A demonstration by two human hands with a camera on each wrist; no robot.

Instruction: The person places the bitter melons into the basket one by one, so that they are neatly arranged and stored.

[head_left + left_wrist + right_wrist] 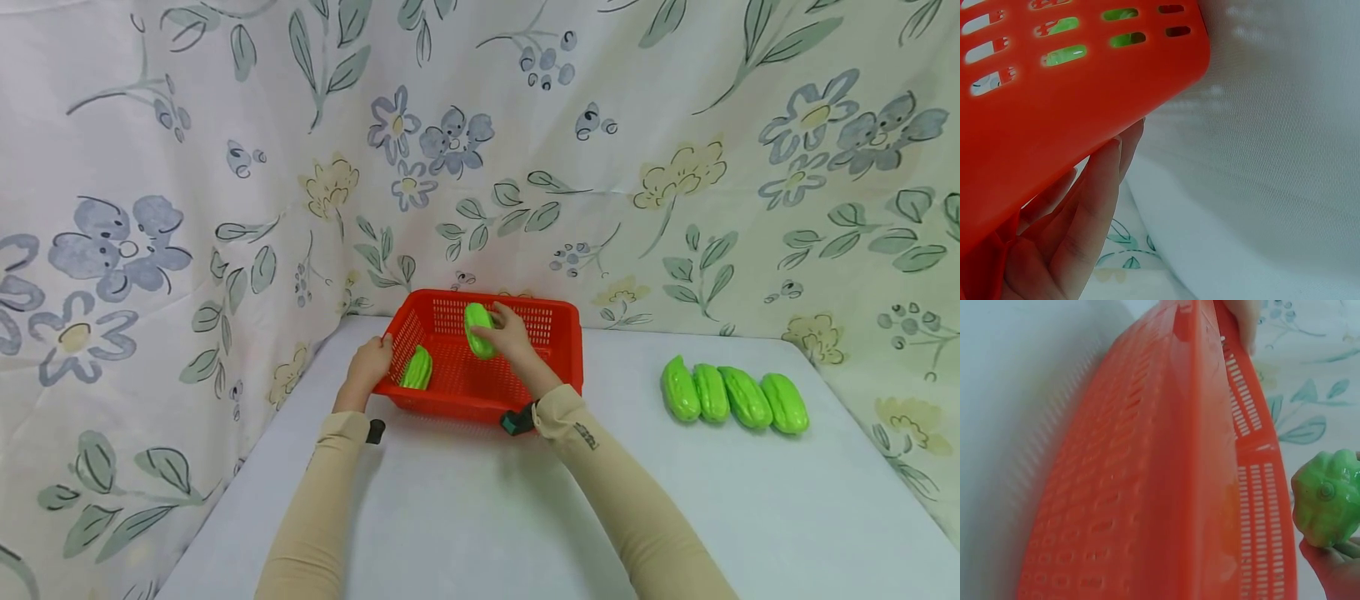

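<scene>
My left hand (369, 365) grips the left rim of a red plastic basket (480, 405). In the left wrist view its fingers (1094, 206) come up under the rim, against the slotted wall. My right hand (512, 335) holds a bright green ridged gourd (478, 332) over the inside of the basket. The right wrist view shows the held gourd (1327, 497) end-on beyond the rim, thumb and fingers around its underside. A second green gourd (417, 369) lies inside the basket at the left, beside the wall.
Several more green gourds (712, 393) lie side by side on the white table (450, 517), right of the basket. A floral cloth (600, 167) hangs behind the table and along its left side. Dark bands show at both cuffs.
</scene>
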